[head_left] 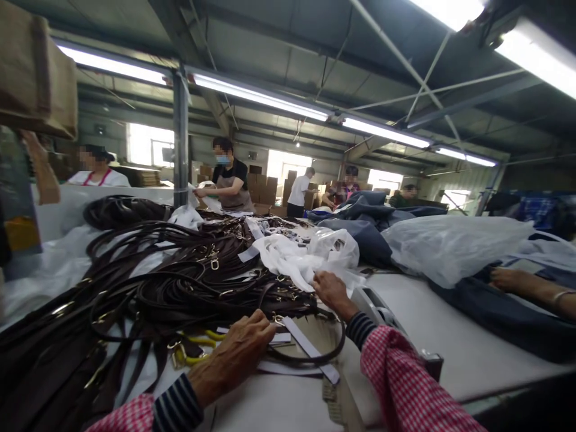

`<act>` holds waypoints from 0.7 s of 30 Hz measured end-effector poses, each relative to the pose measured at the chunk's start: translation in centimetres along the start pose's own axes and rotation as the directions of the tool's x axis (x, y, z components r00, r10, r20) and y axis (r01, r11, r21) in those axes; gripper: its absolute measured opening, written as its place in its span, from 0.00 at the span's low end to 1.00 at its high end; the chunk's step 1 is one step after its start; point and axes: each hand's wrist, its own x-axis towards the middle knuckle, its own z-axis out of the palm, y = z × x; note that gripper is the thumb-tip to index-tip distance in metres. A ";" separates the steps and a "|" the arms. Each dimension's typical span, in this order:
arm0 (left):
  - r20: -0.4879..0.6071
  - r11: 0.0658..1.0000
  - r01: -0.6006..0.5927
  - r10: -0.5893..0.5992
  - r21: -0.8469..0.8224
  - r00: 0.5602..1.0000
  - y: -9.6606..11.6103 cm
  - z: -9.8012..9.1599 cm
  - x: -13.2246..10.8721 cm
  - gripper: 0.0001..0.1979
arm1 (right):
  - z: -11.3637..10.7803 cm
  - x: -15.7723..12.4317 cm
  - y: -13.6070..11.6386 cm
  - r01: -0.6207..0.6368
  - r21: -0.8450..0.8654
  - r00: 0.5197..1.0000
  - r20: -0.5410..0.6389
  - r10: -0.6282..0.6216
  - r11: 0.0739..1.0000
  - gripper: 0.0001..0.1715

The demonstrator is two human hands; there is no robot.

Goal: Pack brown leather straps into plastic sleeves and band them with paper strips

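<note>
My left hand (238, 353) is low in the middle of the view, its fingers curled closed around part of a dark brown leather strap (335, 351). That strap loops out to the right, and a metal clasp (278, 320) shows by the fingertips. Farther forward, my right hand (333, 293) has bent fingers closed at the edge of crumpled white wrapping (288, 258); the fingertips are partly hidden. Yellow-handled scissors (198, 343) lie just left of my left hand. Pale paper strips (310, 348) rest between the hands, under the strap loop.
Heaped dark straps (171, 282) with metal buckles cover the left side. A grey tape dispenser (378, 309) stands beside my right wrist. Clear plastic (454, 246) lies over dark blue fabric (495, 318) at right, where another person's arm (531, 288) reaches in. Several people work behind the table.
</note>
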 end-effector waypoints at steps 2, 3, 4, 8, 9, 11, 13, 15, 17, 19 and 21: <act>-0.013 0.999 0.025 -0.025 -0.027 1.000 -0.1 0.8 -0.4 0.10 | 0.9 2.0 0.8 -0.046 -0.033 0.998 -0.039 0.045 0.998 0.17; -0.023 0.998 0.047 -0.048 -0.044 0.999 -0.1 1.3 -0.6 0.11 | 1.5 2.9 1.2 -0.063 -0.045 0.997 -0.048 0.061 0.997 0.18; -0.034 0.996 0.070 -0.072 -0.063 0.997 -0.1 1.7 -0.6 0.12 | 2.1 3.6 1.5 -0.081 -0.055 0.996 -0.048 0.078 0.995 0.19; -0.041 0.992 0.085 -0.089 -0.091 0.995 0.0 2.6 -0.4 0.14 | 4.1 5.8 2.4 -0.144 -0.079 0.990 -0.025 0.142 0.987 0.16; -0.041 0.993 0.078 -0.082 -0.089 0.996 0.1 2.7 -0.3 0.14 | 4.4 6.2 2.6 -0.142 -0.082 0.990 -0.025 0.141 0.986 0.16; -0.041 0.993 0.072 -0.075 -0.089 0.996 0.2 2.6 -0.2 0.13 | 4.6 6.9 2.8 -0.117 -0.086 0.993 -0.031 0.115 0.989 0.16; -0.041 0.992 0.081 -0.085 -0.096 0.996 0.3 2.4 -0.1 0.13 | 4.4 7.5 3.0 -0.081 -0.084 0.996 -0.033 0.079 0.993 0.16; -0.028 0.990 0.095 -0.099 -0.101 0.995 0.5 1.9 -0.2 0.14 | 3.9 7.9 3.2 -0.054 -0.075 0.998 -0.037 0.052 0.996 0.16; -0.008 0.989 0.108 -0.110 -0.104 0.994 0.7 1.6 -0.3 0.15 | 3.2 8.3 3.3 -0.040 -0.056 0.998 -0.048 0.037 0.998 0.16; -0.003 0.987 0.112 -0.114 -0.115 0.994 0.7 1.3 -0.4 0.16 | 2.3 8.5 3.3 -0.039 -0.021 0.997 -0.072 0.038 0.999 0.16; -0.008 0.984 0.117 -0.119 -0.133 0.993 0.6 1.3 -0.5 0.16 | 1.3 8.7 3.2 -0.047 0.033 0.993 -0.104 0.050 0.998 0.16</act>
